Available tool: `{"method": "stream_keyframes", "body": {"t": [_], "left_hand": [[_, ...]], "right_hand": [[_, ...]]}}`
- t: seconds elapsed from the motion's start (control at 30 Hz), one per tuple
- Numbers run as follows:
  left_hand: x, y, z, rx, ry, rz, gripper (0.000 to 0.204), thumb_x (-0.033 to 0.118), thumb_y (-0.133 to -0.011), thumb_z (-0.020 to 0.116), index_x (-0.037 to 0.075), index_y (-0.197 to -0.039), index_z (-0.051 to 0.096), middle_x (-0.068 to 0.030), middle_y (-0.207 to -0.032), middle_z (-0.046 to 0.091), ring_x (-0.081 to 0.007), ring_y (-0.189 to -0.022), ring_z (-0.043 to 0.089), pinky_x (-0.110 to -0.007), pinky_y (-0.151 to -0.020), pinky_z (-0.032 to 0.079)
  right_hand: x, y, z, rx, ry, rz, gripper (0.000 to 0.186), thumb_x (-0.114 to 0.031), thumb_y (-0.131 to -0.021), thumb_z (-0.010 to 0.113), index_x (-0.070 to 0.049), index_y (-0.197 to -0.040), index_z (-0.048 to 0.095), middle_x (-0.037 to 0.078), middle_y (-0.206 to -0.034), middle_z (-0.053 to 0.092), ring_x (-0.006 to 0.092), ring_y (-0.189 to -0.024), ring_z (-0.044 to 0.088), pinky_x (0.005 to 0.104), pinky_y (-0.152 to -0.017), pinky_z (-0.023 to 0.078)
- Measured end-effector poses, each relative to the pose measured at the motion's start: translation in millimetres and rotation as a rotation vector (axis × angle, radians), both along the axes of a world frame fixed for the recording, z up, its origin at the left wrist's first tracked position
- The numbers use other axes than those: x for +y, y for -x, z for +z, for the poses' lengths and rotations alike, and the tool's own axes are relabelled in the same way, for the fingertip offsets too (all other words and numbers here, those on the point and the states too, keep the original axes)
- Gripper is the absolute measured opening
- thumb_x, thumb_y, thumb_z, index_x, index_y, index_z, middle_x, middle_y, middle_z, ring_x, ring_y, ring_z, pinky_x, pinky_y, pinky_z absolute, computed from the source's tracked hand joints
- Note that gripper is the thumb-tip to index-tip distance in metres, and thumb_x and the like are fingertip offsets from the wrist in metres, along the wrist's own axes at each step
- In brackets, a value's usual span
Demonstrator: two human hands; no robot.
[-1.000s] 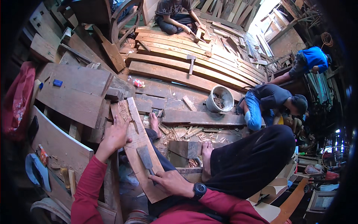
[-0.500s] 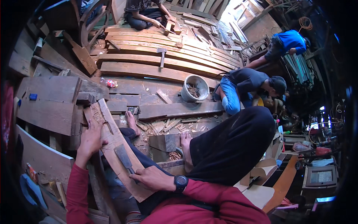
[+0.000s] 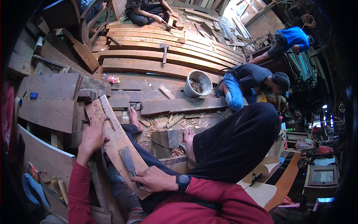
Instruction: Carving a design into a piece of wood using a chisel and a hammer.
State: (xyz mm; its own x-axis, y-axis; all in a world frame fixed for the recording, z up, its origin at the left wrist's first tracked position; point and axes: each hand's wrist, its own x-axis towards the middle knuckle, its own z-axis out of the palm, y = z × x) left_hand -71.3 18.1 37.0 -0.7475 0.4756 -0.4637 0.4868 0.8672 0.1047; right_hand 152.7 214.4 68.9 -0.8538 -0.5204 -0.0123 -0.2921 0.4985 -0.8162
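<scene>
A long brown wooden plank (image 3: pixel 113 138) with carved relief at its far end lies slanted across my lap. My left hand (image 3: pixel 91 138) presses flat on its left edge, fingers spread. My right hand (image 3: pixel 156 179), with a black watch on the wrist, grips the handle of a flat metal chisel (image 3: pixel 127 159) whose blade rests on the plank's surface. My bare feet (image 3: pixel 188 143) rest on the floor among wood chips beyond the plank.
A wooden block (image 3: pixel 166 139) and scattered chips (image 3: pixel 169 121) lie by my feet. A grey bucket (image 3: pixel 197 84) stands further off. Curved planks (image 3: pixel 156 56) with a hammer (image 3: pixel 164 50) fill the back. Other people crouch at right (image 3: pixel 253 84) and far back (image 3: pixel 147 11).
The view has shifted a little leftward and closer. My right hand with the chisel and my left hand stay on the plank in much the same places.
</scene>
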Motion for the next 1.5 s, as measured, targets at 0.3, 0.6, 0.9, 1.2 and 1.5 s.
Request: {"method": "stream_keyframes", "body": {"t": [0.3,0.6,0.9,1.2,1.5], "left_hand": [[5,0,8,-0.034,-0.007,0.009,0.096,0.039,-0.076,0.080,0.016,-0.154,0.027,-0.0401,-0.146,0.031,-0.0497,-0.105,0.062,-0.049,-0.090,0.053],[13,-1,20,-0.074,0.019,0.054,0.097,0.037,-0.075,0.081,0.015,-0.154,0.028,-0.0351,-0.150,0.031,-0.0499,-0.116,0.057,-0.049,-0.096,0.050],[15,0,19,-0.069,0.008,0.046,0.097,0.036,-0.076,0.081,0.015,-0.154,0.027,-0.0361,-0.148,0.033,-0.0507,-0.114,0.057,-0.049,-0.096,0.050],[8,-1,14,-0.067,-0.021,0.066,0.098,0.038,-0.076,0.080,0.016,-0.154,0.027,-0.0373,-0.147,0.033,-0.0507,-0.114,0.057,-0.049,-0.096,0.050],[13,-3,18,-0.065,-0.010,0.044,0.094,0.038,-0.078,0.079,0.016,-0.154,0.027,-0.0367,-0.149,0.030,-0.0499,-0.114,0.058,-0.049,-0.095,0.050]], "right_hand": [[4,4,3,-0.034,-0.131,0.056,0.039,-0.022,-0.078,0.071,-0.007,-0.113,0.063,0.011,-0.085,0.061,0.0335,-0.075,0.064,0.0430,-0.062,0.051],[4,7,8,-0.051,-0.151,0.012,0.043,-0.018,-0.077,0.071,-0.006,-0.118,0.061,0.012,-0.091,0.061,0.0325,-0.078,0.065,0.0430,-0.064,0.051],[7,9,12,-0.032,-0.062,-0.065,0.044,-0.015,-0.079,0.069,-0.006,-0.121,0.060,0.011,-0.089,0.061,0.0325,-0.078,0.065,0.0430,-0.063,0.051],[4,8,7,-0.021,-0.059,-0.086,0.044,-0.016,-0.080,0.068,-0.007,-0.123,0.061,0.011,-0.088,0.062,0.0328,-0.075,0.065,0.0432,-0.063,0.051],[10,5,-7,-0.013,-0.156,-0.064,0.039,-0.017,-0.082,0.067,-0.006,-0.119,0.062,0.011,-0.085,0.061,0.0314,-0.072,0.064,0.0424,-0.061,0.050]]}}
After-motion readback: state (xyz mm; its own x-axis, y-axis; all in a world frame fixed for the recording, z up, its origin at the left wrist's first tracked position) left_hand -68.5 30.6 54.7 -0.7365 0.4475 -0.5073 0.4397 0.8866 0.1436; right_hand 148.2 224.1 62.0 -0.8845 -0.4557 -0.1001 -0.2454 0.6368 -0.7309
